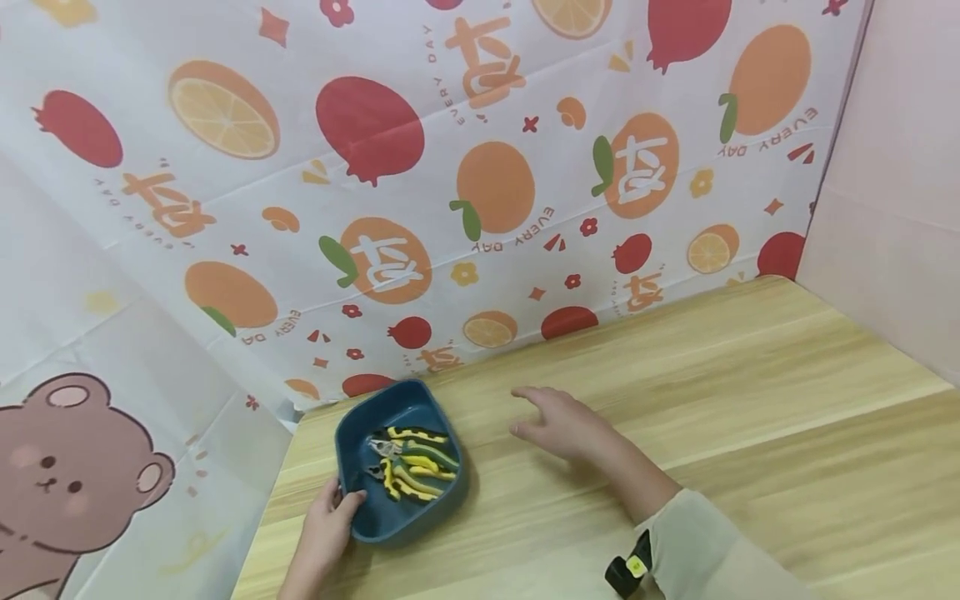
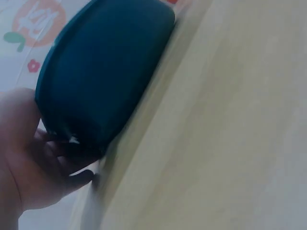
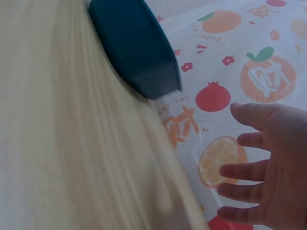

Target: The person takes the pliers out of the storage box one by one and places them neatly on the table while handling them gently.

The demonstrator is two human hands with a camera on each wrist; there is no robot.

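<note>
Dark blue and plastic by its look, the bin (image 1: 384,518) is found near the left end of the wooden table (image 1: 750,400), its far side close to the fruit-printed cloth (image 1: 382,192). Its left rim is gripped by the left hand (image 1: 332,518) — thumb over the wall, fingers outside it — while the right hand (image 1: 567,425) is held apart from the bin, fingers spread, with nothing in it. Whether the base is fully rested on the wood cannot be told. Several pliers (image 1: 420,467) with yellow, green and black handles are heaped toward the bin's right wall, so most weight should be felt there. The walls are judged stiff and hard to break, though perhaps smooth; the loose pliers might slide if the bin were tilted. A second hold would best be taken on the right wall. Movement is limited by the cloth behind and the table's left edge — more room is offered rightward.
</note>
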